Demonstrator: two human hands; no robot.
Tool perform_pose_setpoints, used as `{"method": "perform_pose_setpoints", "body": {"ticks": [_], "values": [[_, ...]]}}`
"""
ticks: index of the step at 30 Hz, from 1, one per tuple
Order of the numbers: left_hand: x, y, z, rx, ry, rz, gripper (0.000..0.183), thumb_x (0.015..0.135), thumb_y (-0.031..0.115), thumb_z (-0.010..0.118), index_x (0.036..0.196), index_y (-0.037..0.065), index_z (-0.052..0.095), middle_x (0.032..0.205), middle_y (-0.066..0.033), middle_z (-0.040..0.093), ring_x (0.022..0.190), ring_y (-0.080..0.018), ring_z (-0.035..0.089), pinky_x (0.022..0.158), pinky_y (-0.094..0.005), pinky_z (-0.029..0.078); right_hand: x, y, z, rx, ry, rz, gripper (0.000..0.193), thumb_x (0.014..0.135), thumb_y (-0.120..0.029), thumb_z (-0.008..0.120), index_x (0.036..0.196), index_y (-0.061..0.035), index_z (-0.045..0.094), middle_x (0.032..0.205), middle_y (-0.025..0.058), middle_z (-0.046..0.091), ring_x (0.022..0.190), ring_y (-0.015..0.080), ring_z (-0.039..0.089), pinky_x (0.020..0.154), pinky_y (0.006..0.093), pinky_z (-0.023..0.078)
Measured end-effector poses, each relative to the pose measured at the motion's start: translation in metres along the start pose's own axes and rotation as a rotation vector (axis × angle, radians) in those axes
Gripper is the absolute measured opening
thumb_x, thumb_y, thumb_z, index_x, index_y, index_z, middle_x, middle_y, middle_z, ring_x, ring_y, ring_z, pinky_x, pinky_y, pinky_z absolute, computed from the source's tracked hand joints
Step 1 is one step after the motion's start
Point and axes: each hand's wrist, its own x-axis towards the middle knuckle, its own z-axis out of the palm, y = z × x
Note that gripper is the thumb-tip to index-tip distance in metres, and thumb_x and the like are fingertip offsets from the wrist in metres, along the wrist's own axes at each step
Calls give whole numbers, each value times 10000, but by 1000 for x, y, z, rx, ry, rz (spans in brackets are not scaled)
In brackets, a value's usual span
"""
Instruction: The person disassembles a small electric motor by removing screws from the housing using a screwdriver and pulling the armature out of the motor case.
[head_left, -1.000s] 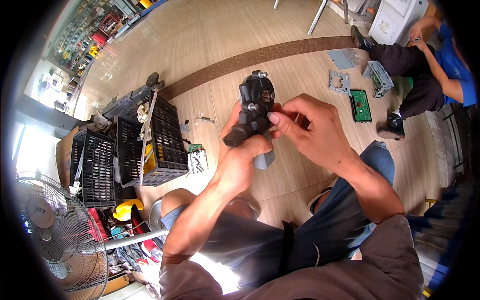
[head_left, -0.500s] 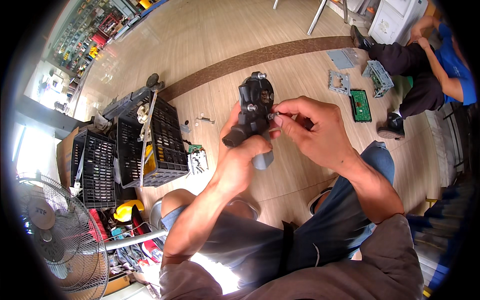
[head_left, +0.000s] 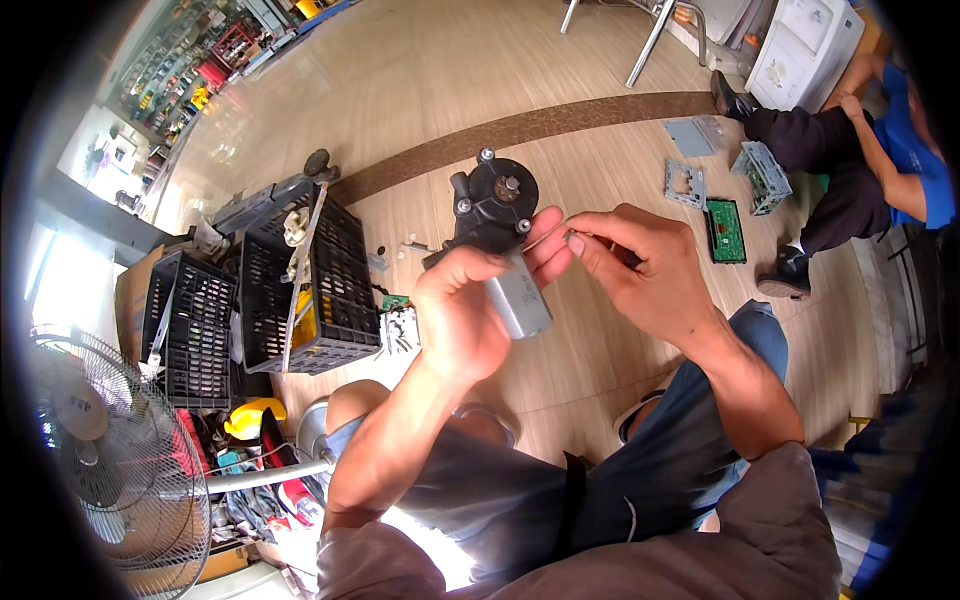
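Observation:
My left hand [head_left: 462, 315] is wrapped round a geared motor [head_left: 518, 300], its thumb across the top of the silver body. The motor's round black gear housing [head_left: 490, 195] points away from me, with a metal shaft at its centre and several bolts standing round its rim. Just right of the motor, my right hand [head_left: 650, 265] is closed, thumb and forefinger pinched together. Something tiny may sit at those fingertips, too small to make out. The fingertips of my left hand show beneath the motor, close to the pinch.
Black plastic crates [head_left: 310, 280] stand at left, near a wire-cage fan [head_left: 100, 460]. A green circuit board [head_left: 726, 231] and metal brackets [head_left: 762, 178] lie on the floor at right, before a seated person in blue [head_left: 905, 150]. Small parts [head_left: 415, 246] lie beside the crates.
My left hand has turned the motor so its round gear face and silver body show more. My right hand's pinch has come away from the housing, slightly to the right.

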Motion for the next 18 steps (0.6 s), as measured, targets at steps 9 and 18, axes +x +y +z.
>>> {"method": "perform_pose_setpoints", "body": {"ticks": [9,18], "values": [[1,1,-3,-46,52,3,635,827,211,517,1359,-128,447,1380,-311,510,1261,-457,522,1136,-512,385,3,18,9,98,3,31,136,893,-89,695,1001,-14,724,728,56,644,588,110,552,536,279,443],[4,30,-21,183,243,-21,337,897,155,560,1154,-64,566,1035,-224,672,804,-258,657,771,-390,568,-15,193,94,-13,-433,988,179,829,-130,641,692,-20,605,579,63,539,429,151,452,371,339,340]]}}
